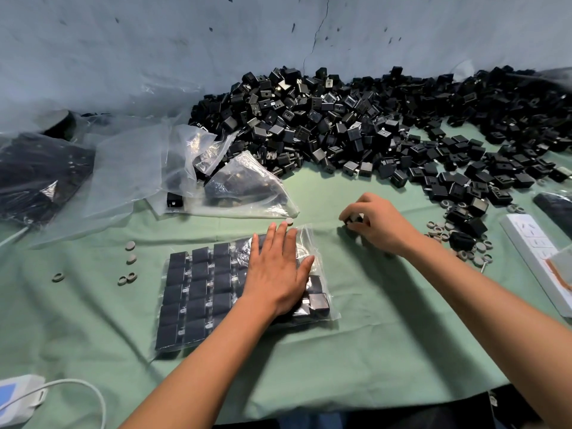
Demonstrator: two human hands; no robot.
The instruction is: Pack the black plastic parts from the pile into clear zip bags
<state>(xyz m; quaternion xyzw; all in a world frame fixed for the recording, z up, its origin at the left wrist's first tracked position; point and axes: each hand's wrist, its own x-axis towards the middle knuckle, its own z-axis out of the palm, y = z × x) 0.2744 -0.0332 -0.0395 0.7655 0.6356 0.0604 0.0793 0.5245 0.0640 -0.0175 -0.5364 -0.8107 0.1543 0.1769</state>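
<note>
Left hand (276, 271) flat, fingers spread, on part-filled zip bag (198, 292); right hand (376, 226) grip pinching black part (356, 218) above counter (387, 320).

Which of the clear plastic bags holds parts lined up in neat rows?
The clear zip bag under the flat left hand; the other bags behind lie crumpled.

The table is covered by a creased green cloth (356, 351), lit evenly from above. Behind it, a pale blue-grey wall (154, 51) is marked by dark specks and a thin crack (318, 29) running down from the top.
</note>
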